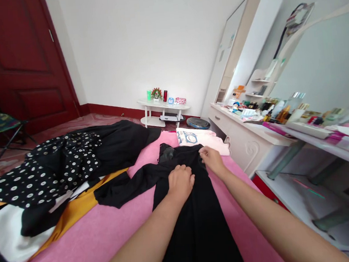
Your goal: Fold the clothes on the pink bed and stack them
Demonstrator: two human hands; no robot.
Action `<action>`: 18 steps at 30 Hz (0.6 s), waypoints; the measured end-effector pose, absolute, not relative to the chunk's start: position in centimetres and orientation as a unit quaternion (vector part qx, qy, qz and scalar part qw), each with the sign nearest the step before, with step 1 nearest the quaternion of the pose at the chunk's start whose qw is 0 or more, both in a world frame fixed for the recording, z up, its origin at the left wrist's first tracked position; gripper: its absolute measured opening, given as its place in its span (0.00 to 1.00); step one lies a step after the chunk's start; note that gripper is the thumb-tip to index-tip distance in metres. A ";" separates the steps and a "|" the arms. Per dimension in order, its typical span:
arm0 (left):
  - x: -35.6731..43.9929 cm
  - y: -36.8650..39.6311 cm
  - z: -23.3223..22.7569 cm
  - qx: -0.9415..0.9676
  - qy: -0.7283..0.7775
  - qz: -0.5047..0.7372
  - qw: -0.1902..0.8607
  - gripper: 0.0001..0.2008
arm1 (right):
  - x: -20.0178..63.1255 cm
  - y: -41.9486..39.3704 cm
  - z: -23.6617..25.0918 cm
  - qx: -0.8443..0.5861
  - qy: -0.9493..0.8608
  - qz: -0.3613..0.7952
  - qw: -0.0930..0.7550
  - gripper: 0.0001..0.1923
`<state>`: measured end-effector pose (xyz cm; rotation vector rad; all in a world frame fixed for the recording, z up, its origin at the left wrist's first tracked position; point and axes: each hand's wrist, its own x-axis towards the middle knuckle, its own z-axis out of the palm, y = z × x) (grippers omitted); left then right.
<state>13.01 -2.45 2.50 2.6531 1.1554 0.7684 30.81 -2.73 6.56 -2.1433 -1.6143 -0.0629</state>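
A long black dress (pixel 198 226) lies stretched out on the pink bedspread (pixel 110 238), its upper end away from me. One long sleeve (pixel 118 191) reaches out to the left, and a sheer dark patch (pixel 167 154) shows near the neckline. My left hand (pixel 181 182) rests palm down on the upper part of the dress, fingers lying on the cloth and slightly bent. At the right shoulder edge, my right hand (pixel 211 159) pinches the black fabric between thumb and fingers. The other sleeve cannot be made out.
Left on the bed is a heap of clothes with a black polka-dot garment (pixel 73 164) and a mustard one (pixel 74 213). Folded pale pink cloth (pixel 199 139) lies beyond the dress. A cluttered white dresser (pixel 235 121) stands right; a small white table (pixel 160 103) stands by the wall.
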 end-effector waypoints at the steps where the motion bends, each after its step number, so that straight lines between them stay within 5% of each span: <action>1: 13.1 -2.4 2.5 0.884 0.384 0.255 0.077 0.04 | 31.9 -1.4 7.3 -0.788 -0.572 -0.034 0.228 0.16; 11: 13.4 -2.4 2.4 0.886 0.381 0.247 0.089 0.13 | 33.2 5.1 9.3 -0.800 -0.591 -0.023 0.099 0.06; 18: 13.5 -2.0 2.2 0.903 0.356 0.226 0.084 0.14 | 32.3 6.7 9.5 -0.829 -0.543 -0.058 0.123 0.10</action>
